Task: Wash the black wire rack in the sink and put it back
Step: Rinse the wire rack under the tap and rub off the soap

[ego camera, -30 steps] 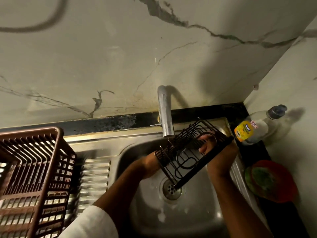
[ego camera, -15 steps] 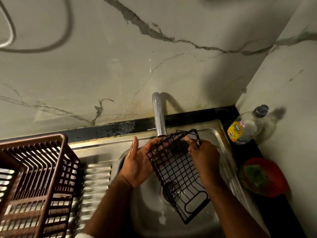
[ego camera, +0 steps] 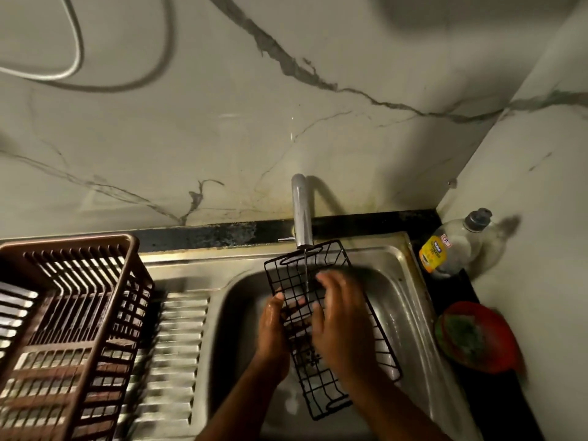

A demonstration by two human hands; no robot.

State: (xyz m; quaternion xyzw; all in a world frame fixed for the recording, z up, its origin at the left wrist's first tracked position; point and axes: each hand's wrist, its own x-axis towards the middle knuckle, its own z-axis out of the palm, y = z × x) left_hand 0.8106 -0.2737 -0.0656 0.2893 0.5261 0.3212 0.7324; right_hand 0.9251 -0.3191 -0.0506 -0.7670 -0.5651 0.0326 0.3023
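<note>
The marble wall fills the top half of the frame, grey veins running across it. Below it, the steel sink sits centre and lower right, its ribbed drainboard to the left. At the lower left edge stands the brown plastic basket. Over the basin you've got the black wire rack, lying long from under the tap down toward the bottom of the frame. A thin stream of water falls from the spout onto its upper grid. Your right hand lies flat on top of the rack, fingers straight and spread. Your left hand grips the rack's left edge, fingers curled underneath the wires. At the right edge, on the dark tabletop, a red bowl holds something green, and above it a clear soap bottle with a yellow label stands in the corner.
</note>
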